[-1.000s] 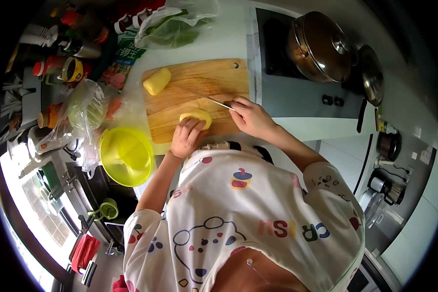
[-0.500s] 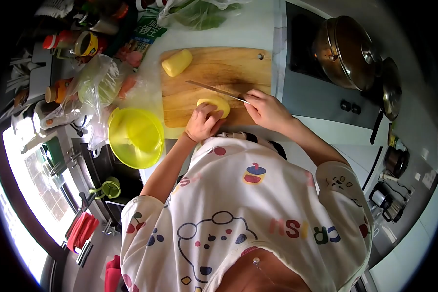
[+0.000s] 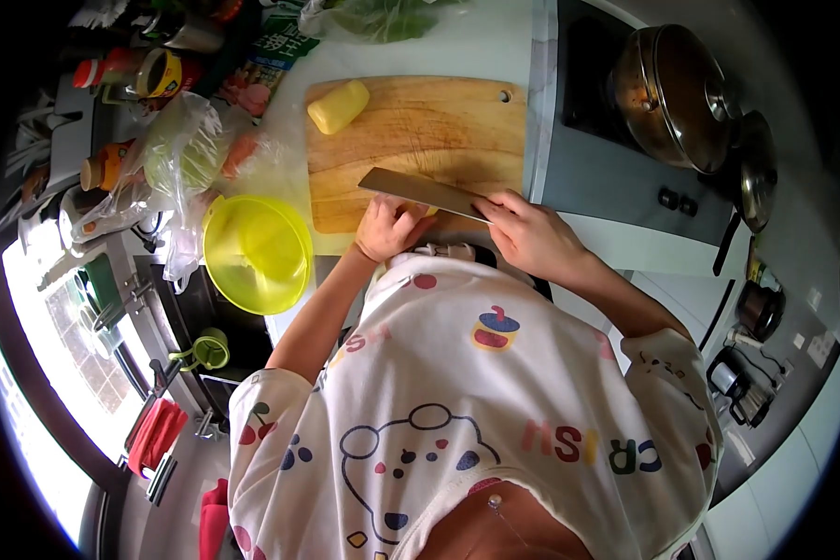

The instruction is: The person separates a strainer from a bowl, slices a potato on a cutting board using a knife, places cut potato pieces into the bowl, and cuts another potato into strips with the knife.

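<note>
My right hand is closed around the handle end of a wide-bladed knife, whose blade points left over the near part of the wooden cutting board. Under the blade, my left hand has its fingers bent round a peeled yellow potato-like piece, mostly hidden by the blade and fingers. Whether the edge touches the piece cannot be made out. Another peeled yellow piece lies at the board's far left corner.
A yellow-green bowl stands left of the board. Plastic bags with vegetables, a green packet and jars are farther left. A lidded pot sits on the stove at right, beside a lidded pan.
The knife has come over the held piece and turned, so its broad side now shows. Head movement has shifted the whole view; my left hand stays on the piece.
</note>
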Motion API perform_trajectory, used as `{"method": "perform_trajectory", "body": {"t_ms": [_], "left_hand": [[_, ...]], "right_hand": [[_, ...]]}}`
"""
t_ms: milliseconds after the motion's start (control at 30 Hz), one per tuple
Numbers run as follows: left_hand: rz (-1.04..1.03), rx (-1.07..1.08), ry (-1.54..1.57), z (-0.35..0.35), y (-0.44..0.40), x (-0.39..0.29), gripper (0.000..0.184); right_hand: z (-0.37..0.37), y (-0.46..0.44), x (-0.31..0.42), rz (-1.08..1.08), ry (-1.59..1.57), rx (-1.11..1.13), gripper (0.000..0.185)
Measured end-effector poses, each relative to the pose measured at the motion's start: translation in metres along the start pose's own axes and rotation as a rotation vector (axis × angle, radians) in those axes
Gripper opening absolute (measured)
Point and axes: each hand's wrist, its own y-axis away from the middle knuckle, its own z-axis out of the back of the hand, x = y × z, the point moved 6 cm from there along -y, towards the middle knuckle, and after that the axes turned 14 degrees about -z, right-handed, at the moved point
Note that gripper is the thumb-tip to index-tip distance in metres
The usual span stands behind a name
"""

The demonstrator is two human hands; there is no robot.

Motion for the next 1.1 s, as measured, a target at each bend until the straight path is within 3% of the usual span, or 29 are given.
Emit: {"method": "perform_trajectory", "body": {"t_ms": [1100], "left_hand": [[-0.002, -0.013, 0.035, -0.001, 0.001, 0.000, 0.045]], "right_hand": [[0.005, 0.004, -0.012, 0.056, -0.037, 0.053, 0.027]]}}
